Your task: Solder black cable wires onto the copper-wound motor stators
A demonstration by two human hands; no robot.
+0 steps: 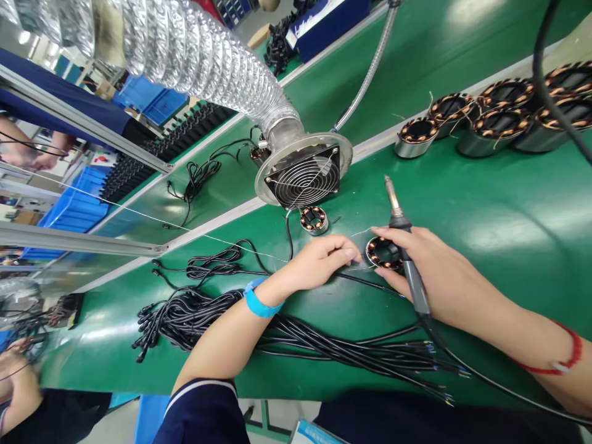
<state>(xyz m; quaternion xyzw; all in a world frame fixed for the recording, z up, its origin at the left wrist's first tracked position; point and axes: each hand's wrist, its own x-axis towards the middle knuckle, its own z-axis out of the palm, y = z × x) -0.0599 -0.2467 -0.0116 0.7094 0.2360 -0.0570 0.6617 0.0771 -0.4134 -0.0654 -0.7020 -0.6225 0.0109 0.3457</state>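
Note:
My right hand (432, 271) is closed round a soldering iron (401, 237), whose metal tip points up and away toward the fan. The same hand's fingers rest on a small copper-wound stator (382, 253) lying on the green mat (485, 209). My left hand (324, 259), with a blue wrist strap, is pinched on a thin wire right beside the stator's left edge. A black cable (365, 282) runs under both hands.
A fume fan (305, 179) on a silver flexible duct (194, 46) stands just behind, with another small stator (314, 219) in front of it. Several larger stators (499, 114) sit at the far right. A bundle of black cables (287, 336) lies near the front edge. Another person's hand (16, 376) is at the left.

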